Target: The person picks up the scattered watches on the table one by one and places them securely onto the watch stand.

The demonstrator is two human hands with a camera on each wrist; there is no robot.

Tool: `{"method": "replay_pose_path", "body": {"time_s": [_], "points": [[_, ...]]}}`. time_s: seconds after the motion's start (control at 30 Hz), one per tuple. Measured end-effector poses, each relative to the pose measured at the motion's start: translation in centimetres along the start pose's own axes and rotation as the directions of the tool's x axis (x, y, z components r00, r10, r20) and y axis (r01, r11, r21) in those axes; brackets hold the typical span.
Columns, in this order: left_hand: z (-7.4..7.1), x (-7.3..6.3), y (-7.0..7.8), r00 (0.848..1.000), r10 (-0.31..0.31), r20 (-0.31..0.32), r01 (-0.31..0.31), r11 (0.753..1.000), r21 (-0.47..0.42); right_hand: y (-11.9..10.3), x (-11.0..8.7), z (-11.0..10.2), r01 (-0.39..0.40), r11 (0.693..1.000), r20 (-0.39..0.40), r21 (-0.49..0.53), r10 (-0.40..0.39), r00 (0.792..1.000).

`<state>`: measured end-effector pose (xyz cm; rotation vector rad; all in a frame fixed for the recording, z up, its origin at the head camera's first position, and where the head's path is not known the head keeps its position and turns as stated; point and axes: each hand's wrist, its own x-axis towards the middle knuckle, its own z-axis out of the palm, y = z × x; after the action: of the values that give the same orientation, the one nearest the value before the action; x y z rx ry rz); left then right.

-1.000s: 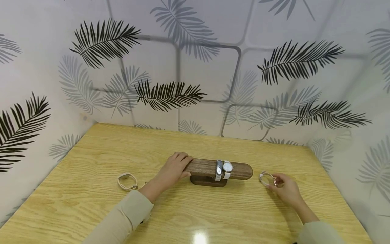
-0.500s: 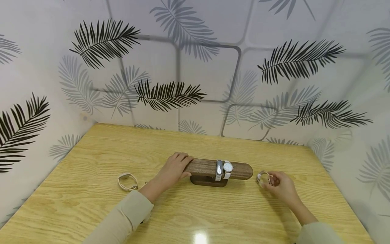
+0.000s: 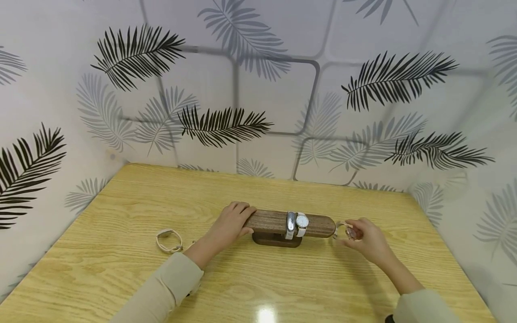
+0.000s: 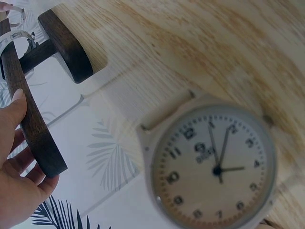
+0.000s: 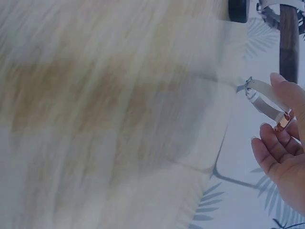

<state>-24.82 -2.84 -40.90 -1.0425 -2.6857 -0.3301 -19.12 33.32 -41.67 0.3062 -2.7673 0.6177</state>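
Observation:
My left hand (image 3: 232, 223) grips the left end of a dark wooden watch stand (image 3: 268, 220), thumb on one side and fingers round the other in the left wrist view. Midway along its bar sit a smart band (image 3: 290, 223) with a pale strap and a white-dial watch (image 3: 301, 221). My right hand (image 3: 369, 240) pinches a watch with a rose-gold case (image 5: 284, 121) and a looped pale strap (image 5: 268, 109). That loop is right at the bar's right end in the head view. Part of the held watch is hidden by the fingers.
A pale-strapped watch (image 3: 164, 233) lies on the wooden table (image 3: 242, 278), left of the left forearm. A white watch dial (image 4: 214, 171) looms close in the left wrist view. Leaf-patterned walls (image 3: 266, 107) stand behind and at both sides.
My right hand has moved left with the held watch, bringing its strap loop from apart to the bar's right end. The left hand and the stand have stayed put.

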Motion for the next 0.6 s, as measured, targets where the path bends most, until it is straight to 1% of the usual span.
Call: {"method": "replay_pose_path", "body": {"time_s": [0.17, 0.4, 0.6], "points": [[0.0, 0.0, 0.0, 1.000, 0.002, -0.002, -0.002, 1.000, -0.004, -1.1, 0.4, -0.3, 0.046, 0.999, -0.001, -0.004, -0.046, 0.999], [0.0, 0.0, 0.0, 1.000, 0.009, -0.010, -0.009, 1.000, 0.005, -2.4, 0.8, -0.5, 0.048, 0.999, 0.005, 0.001, -0.048, 0.999], [0.0, 0.0, 0.0, 1.000, 0.006, -0.006, -0.006, 1.000, 0.008, -3.1, 1.2, -0.4, 0.052, 0.999, 0.013, 0.007, -0.052, 0.999]]}}
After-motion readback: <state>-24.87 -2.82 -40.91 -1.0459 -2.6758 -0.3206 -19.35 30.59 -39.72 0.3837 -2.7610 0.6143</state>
